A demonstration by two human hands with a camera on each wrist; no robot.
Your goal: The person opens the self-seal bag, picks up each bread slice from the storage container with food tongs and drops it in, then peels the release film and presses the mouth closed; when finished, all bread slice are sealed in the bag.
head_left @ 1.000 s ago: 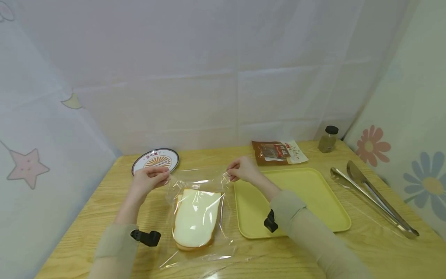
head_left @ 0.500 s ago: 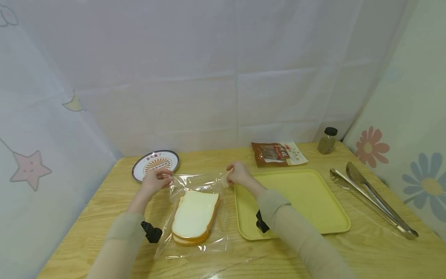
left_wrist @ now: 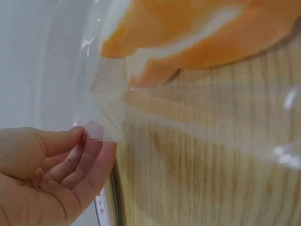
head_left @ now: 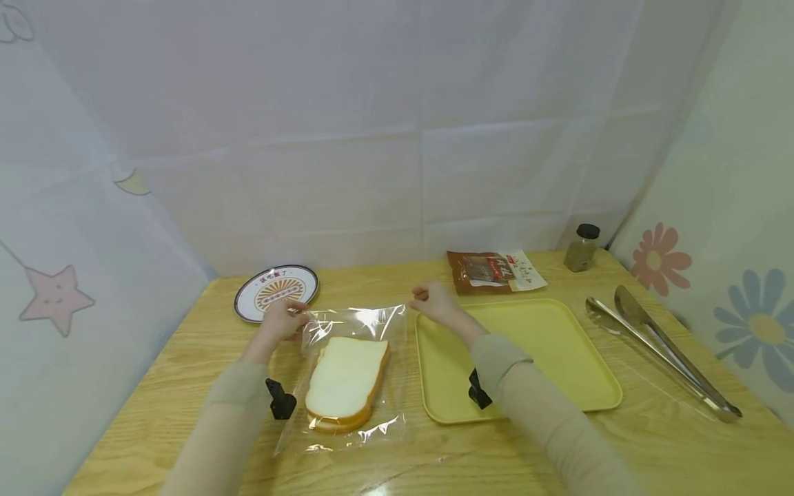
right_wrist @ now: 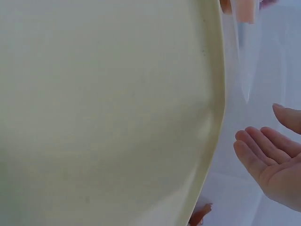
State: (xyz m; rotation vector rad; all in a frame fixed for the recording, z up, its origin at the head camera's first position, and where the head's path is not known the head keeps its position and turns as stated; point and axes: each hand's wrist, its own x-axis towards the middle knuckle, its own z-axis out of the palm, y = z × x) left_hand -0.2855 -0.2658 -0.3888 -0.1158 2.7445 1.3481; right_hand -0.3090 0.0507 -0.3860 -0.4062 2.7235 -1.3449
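Slices of bread (head_left: 346,379), white with a brown crust, lie inside a clear plastic bag (head_left: 397,386) on the table. At the bag's far left corner, my left hand (head_left: 282,320) pinches the film between thumb and fingers. The left wrist view shows this left hand (left_wrist: 61,174) at the bag's edge, with the crust beyond it. My right hand (head_left: 435,303) is just off the bag's far right corner, above the tray's edge. In the right wrist view the right hand (right_wrist: 275,155) has thumb and fingers apart, holding nothing, and the bag's corner (right_wrist: 247,70) is separate from it.
A yellow tray (head_left: 527,358) stands right of the bag. Behind it lie a brown snack packet (head_left: 490,272) and a black-lidded jar (head_left: 582,249). Metal tongs (head_left: 657,355) lie at the right. A patterned plate (head_left: 279,286) sits behind my left hand. Fabric hangs around the table.
My right hand has let go of the bag's right corner and moved slightly right. The bag has settled flatter on the table. My left hand has shifted slightly right, still at its corner.
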